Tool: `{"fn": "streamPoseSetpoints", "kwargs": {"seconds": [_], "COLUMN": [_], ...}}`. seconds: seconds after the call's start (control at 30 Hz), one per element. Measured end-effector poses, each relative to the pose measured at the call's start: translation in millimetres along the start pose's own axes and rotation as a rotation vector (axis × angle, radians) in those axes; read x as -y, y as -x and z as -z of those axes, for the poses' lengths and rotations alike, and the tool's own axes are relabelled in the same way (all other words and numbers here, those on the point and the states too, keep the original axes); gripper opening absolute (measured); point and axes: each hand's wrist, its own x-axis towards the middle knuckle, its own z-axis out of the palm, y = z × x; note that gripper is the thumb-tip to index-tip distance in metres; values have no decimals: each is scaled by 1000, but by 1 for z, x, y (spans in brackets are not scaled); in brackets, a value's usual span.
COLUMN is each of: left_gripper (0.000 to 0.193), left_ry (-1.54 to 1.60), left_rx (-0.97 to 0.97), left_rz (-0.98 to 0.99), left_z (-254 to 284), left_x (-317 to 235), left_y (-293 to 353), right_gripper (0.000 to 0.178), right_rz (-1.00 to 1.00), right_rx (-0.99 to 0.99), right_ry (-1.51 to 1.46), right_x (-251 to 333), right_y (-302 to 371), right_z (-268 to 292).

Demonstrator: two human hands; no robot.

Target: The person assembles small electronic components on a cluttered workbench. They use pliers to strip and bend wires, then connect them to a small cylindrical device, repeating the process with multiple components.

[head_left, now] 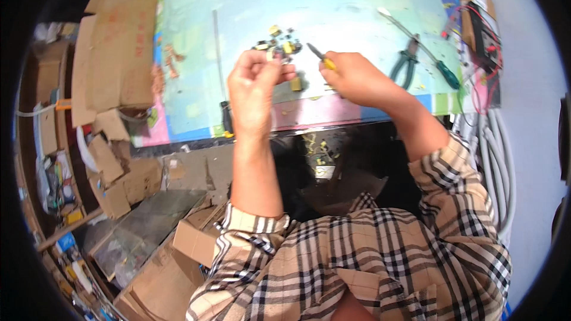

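Note:
My left hand is closed, thumb and fingertips pinched on a small part with a pale yellow side; the fingers hide most of it. My right hand grips a yellow-handled tool with a dark, pointed tip, angled toward the left hand; whether it is a knife or cutters I cannot tell. Just beyond the left fingertips lies a loose pile of small yellow-and-black components. One yellow block sits apart, between the two hands.
A long-shafted screwdriver lies left of my left hand. To the right are green-handled pliers, a green-handled screwdriver and a black device with red wires. Cardboard boxes stand left of the table mat.

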Motion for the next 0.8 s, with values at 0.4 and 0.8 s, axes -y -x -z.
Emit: {"fn": "streamPoseSetpoints", "kwargs": {"seconds": [0.4,0.8], "left_gripper": [15,18], "left_ry": [-464,-602], "left_rx": [-43,-224], "left_rz": [-43,-44], "left_z": [21,66], "left_x": [17,32], "left_y": [-2,18], "right_gripper": [33,45], "right_rz": [-69,-562], "right_rx": [-156,67], "right_ry": [262,344], "right_x": [-78,-154], "right_y": [-10,-2], "right_z": [29,42]}}
